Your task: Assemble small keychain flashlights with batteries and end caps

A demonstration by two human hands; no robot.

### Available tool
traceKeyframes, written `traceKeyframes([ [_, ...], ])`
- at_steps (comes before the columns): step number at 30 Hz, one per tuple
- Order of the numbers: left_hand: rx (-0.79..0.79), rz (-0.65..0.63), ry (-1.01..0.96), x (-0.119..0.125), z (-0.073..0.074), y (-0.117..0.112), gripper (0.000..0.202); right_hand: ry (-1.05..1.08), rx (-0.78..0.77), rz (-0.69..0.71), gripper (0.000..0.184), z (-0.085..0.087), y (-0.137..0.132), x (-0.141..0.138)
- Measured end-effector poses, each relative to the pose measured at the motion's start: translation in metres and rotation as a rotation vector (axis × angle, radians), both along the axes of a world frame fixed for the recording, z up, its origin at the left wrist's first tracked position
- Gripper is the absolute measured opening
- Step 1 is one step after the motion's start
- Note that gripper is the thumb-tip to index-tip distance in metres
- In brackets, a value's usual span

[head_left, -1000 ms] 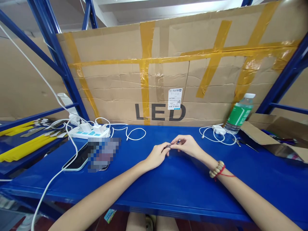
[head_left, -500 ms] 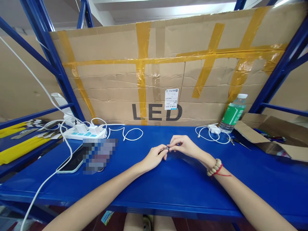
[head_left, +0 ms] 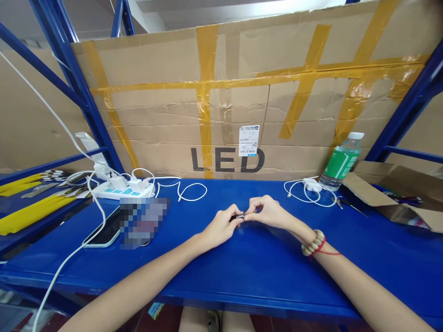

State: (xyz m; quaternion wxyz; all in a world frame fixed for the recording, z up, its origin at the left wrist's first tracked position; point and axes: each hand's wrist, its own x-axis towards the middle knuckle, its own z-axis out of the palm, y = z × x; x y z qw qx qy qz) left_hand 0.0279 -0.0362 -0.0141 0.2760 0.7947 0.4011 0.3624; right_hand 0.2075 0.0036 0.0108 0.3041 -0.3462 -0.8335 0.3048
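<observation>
We see a small dark piece [head_left: 240,216] with a metal end, pinched between both hands just above the middle of the counter [head_left: 242,276]. The left hand [head_left: 221,227] closes its fingers tightly on one end and the right hand [head_left: 267,212] on the other. The piece is too small for us to tell whether its parts are joined yet. Along the far edge, a taped cardboard sheet [head_left: 166,133] reads "LED"; the print on its white sticker [head_left: 249,139] is unreadable. A green-labelled bottle [head_left: 341,162] stands near the far right corner.

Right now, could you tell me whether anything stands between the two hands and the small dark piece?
Nothing visible does: the left hand and the right hand both pinch the small dark piece between their fingertips.
</observation>
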Motion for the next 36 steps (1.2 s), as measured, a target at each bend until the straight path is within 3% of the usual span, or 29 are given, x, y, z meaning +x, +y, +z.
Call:
traceKeyframes([
  [5, 0.116, 0.048, 0.016, 0.0, 0.003, -0.002, 0.009, 0.018, -0.129, -0.016, 0.03, 0.004, -0.004, -0.002],
  [14, 0.208, 0.086, 0.037, -0.001, 0.002, -0.001, 0.01, 0.028, -0.129, -0.041, 0.032, 0.0, -0.006, -0.004],
  [23, 0.233, 0.102, 0.111, -0.003, 0.003, 0.001, 0.011, 0.071, -0.25, -0.057, 0.034, -0.001, -0.004, -0.006],
  [36, 0.164, 0.065, 0.011, -0.001, 0.002, 0.004, 0.006, 0.056, -0.323, -0.043, 0.031, -0.001, 0.005, 0.002],
])
